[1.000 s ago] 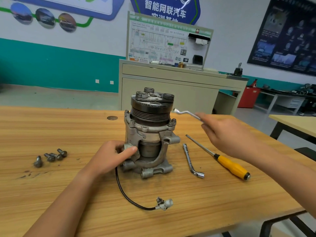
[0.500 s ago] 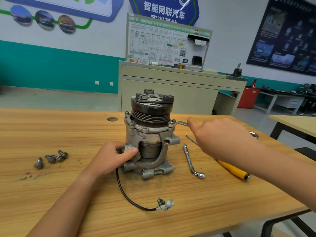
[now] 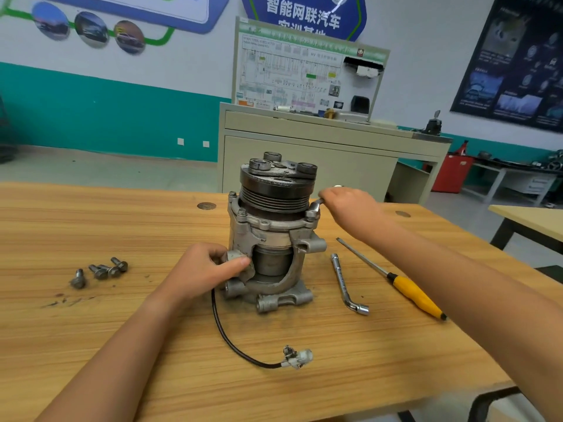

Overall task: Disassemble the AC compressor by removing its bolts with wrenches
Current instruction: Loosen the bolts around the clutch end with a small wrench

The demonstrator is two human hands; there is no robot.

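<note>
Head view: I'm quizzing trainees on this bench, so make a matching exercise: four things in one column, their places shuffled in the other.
1 loose bolts
2 screwdriver
3 socket wrench
4 offset wrench

A in the right hand, on a bolt of the compressor
B left of the compressor
C farthest right, yellow handle
D between compressor and screwdriver

Pairs: 1-B, 2-C, 3-D, 4-A

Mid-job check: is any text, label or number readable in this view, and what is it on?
"智能网联汽车": top line of the blue wall sign; its second line is cut off by the board below.
Print on the wiring-diagram board: too small to read.
Text on the dark poster: blurred, unreadable.
On the compressor: no legible marking.
</note>
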